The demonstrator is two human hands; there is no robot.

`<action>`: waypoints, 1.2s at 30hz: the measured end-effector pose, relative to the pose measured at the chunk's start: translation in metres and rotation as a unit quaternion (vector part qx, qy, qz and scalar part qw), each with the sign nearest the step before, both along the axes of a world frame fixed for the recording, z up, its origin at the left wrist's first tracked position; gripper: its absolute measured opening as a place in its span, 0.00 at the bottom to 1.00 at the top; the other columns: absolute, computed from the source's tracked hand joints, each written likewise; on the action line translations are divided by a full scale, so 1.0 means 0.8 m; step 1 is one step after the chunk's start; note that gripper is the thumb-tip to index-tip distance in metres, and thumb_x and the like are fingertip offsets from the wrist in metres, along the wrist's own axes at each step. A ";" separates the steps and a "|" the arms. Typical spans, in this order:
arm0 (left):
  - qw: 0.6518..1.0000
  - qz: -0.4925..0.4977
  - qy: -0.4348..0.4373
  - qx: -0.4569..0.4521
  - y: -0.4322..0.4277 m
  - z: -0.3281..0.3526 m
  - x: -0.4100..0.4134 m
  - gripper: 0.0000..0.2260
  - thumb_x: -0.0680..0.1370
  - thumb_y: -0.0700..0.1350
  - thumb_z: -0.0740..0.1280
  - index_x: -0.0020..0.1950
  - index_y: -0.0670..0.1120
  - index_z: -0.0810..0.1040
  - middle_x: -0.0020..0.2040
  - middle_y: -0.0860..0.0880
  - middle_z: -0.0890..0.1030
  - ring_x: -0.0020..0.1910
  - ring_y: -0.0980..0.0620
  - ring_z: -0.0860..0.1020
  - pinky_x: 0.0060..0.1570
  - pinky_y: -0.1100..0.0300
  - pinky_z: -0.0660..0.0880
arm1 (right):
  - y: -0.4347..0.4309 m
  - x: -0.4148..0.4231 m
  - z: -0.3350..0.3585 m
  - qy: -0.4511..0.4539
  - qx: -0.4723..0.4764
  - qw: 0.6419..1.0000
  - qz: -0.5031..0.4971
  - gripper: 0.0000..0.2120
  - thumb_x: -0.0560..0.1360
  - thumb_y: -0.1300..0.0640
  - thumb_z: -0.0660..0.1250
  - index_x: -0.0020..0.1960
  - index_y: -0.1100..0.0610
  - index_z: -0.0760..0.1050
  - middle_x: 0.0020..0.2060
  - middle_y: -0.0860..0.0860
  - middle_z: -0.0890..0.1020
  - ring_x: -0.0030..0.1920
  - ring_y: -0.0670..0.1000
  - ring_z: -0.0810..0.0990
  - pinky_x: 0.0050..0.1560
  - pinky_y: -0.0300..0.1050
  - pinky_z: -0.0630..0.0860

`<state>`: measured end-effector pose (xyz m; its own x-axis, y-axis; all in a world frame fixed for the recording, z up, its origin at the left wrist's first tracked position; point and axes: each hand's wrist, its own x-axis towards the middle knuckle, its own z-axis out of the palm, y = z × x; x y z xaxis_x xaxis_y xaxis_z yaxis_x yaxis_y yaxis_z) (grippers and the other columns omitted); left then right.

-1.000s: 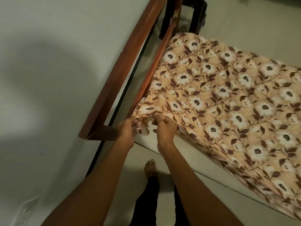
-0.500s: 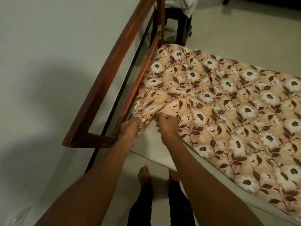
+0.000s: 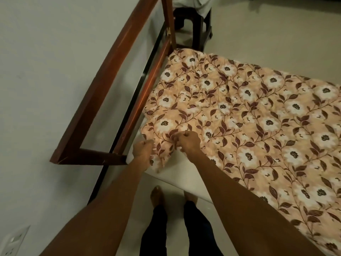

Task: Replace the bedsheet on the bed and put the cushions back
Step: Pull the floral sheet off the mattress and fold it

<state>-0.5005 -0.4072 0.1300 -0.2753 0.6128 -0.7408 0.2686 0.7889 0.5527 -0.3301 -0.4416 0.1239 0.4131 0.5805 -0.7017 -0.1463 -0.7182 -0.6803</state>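
The bedsheet [image 3: 258, 126], peach with white flowers, lies spread over the bed from the centre out to 3 o'clock. Its near corner is bunched over the bare white mattress [image 3: 184, 170] corner just below centre. Both hands work that bunch, the left hand [image 3: 143, 151] at its 9 o'clock and the right hand [image 3: 188, 142] at its 3 o'clock. The fingers [image 3: 177, 140] of each are curled and pinching the cloth.

The step looks like seating this corner. It would go best by drawing the cloth along the diagonal toward 7 o'clock, so the creases running up to 12 o'clock flatten out. The hem should be kept level between the two pinches.

White mattress shows along the edge toward 5 o'clock, so the sheet probably sits short on this side and wants pulling nearer before tucking. The wooden bed frame [image 3: 103, 93] stands just beside the left hand at 9 o'clock, which leaves it little room. One hand might lift the mattress corner while the other pushes cloth under

No cushions are in view
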 end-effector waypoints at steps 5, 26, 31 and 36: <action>0.994 -0.099 0.045 0.025 -0.053 0.040 0.021 0.04 0.80 0.44 0.69 0.49 0.46 0.83 0.45 0.46 0.87 0.40 0.48 0.85 0.31 0.61 0.75 | -0.053 0.042 0.022 -0.018 0.007 0.998 0.056 0.10 0.78 0.56 0.66 0.46 0.53 0.86 0.40 0.48 0.87 0.41 0.52 0.86 0.44 0.50 0.83; 0.895 -0.425 0.068 0.117 -0.406 0.144 0.238 0.10 0.73 0.51 0.66 0.43 0.48 0.83 0.40 0.48 0.85 0.41 0.46 0.84 0.46 0.49 0.84 | -0.465 0.270 0.140 -0.198 0.016 0.958 0.209 0.11 0.79 0.52 0.63 0.45 0.52 0.82 0.40 0.45 0.83 0.42 0.48 0.81 0.43 0.46 0.80; 0.864 -0.488 0.010 0.120 -0.506 0.161 0.335 0.08 0.78 0.47 0.66 0.42 0.46 0.82 0.42 0.48 0.86 0.40 0.48 0.85 0.46 0.46 0.85 | -0.603 0.351 0.177 -0.230 -0.014 0.957 0.179 0.12 0.80 0.48 0.63 0.45 0.52 0.81 0.40 0.46 0.84 0.41 0.48 0.82 0.45 0.49 0.82; 0.823 -0.553 0.001 0.129 -0.590 0.165 0.426 0.07 0.79 0.46 0.67 0.43 0.50 0.84 0.46 0.50 0.86 0.48 0.47 0.84 0.52 0.52 0.81 | -0.720 0.423 0.198 -0.251 -0.042 0.956 0.145 0.12 0.80 0.49 0.62 0.50 0.53 0.81 0.45 0.49 0.85 0.47 0.51 0.82 0.50 0.51 0.82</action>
<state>-0.1594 -0.8793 0.2622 0.5554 0.6261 -0.5473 0.7446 -0.0814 0.6625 0.0084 -1.0178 0.2822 0.5393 0.6724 -0.5070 0.3973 -0.7340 -0.5508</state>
